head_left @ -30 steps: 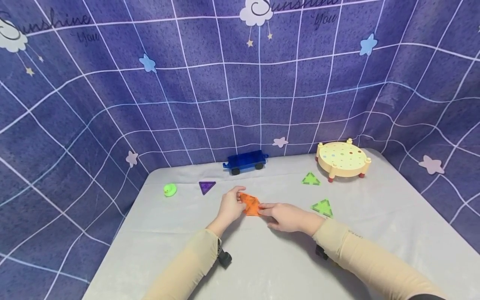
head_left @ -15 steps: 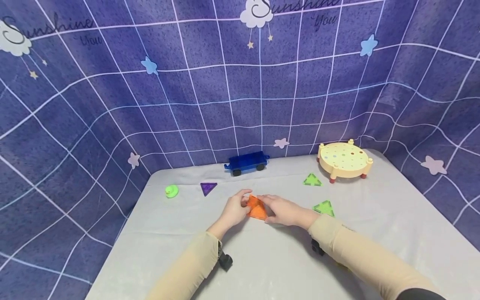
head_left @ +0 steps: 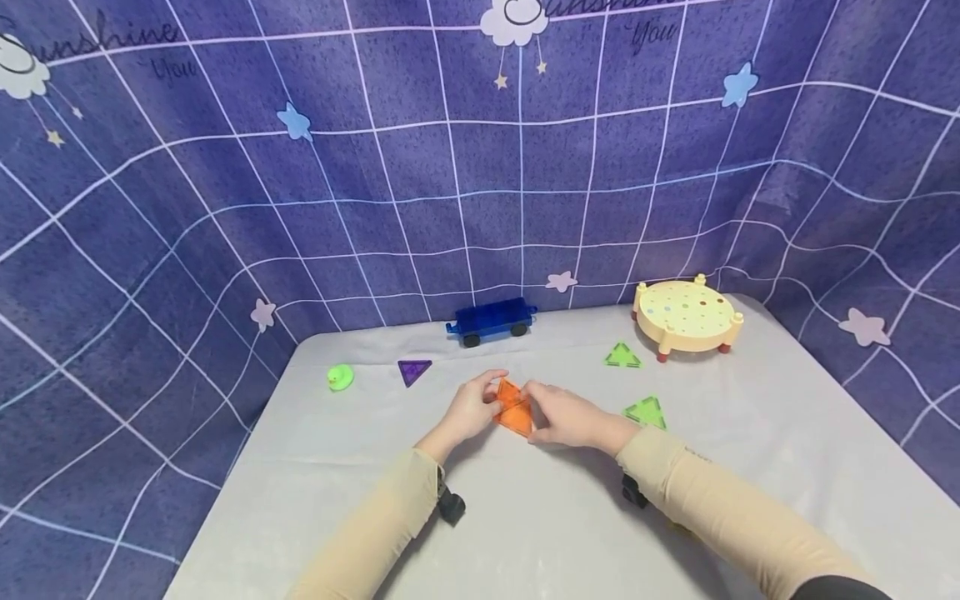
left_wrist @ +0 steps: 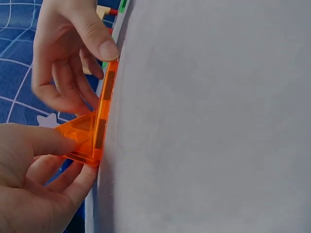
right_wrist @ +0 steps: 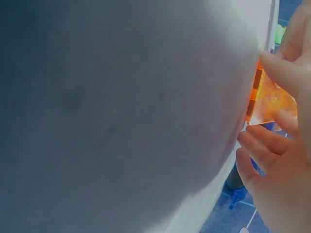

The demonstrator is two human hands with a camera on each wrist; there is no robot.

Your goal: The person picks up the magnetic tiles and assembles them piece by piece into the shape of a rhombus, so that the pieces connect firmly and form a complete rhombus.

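Note:
Two orange triangular magnetic tiles meet edge to edge near the middle of the table: a lower tile (head_left: 516, 420) lies on or near the surface, and an upper tile (left_wrist: 80, 138) rises from it at an angle. My left hand (head_left: 470, 410) pinches the raised tile between thumb and fingers, seen closely in the left wrist view. From the other side my right hand (head_left: 568, 418) holds the orange pair, its thumb on a corner of the lower tile and its fingers curved behind. In the right wrist view those fingers (right_wrist: 265, 145) partly hide the tiles.
A blue wheeled car base (head_left: 492, 322) stands at the back. Left of it are a purple triangle tile (head_left: 414, 372) and a green toy duck (head_left: 341, 377). Green triangle tiles (head_left: 622, 356) lie to the right, near a round cream stand (head_left: 686, 317) with legs. A patterned curtain (head_left: 375, 167) borders the table.
The orange tiles have gone from lying almost flat together to being angled and have turned slightly, shifting a little right. My right hand has moved from pressing their edge to gripping round them.

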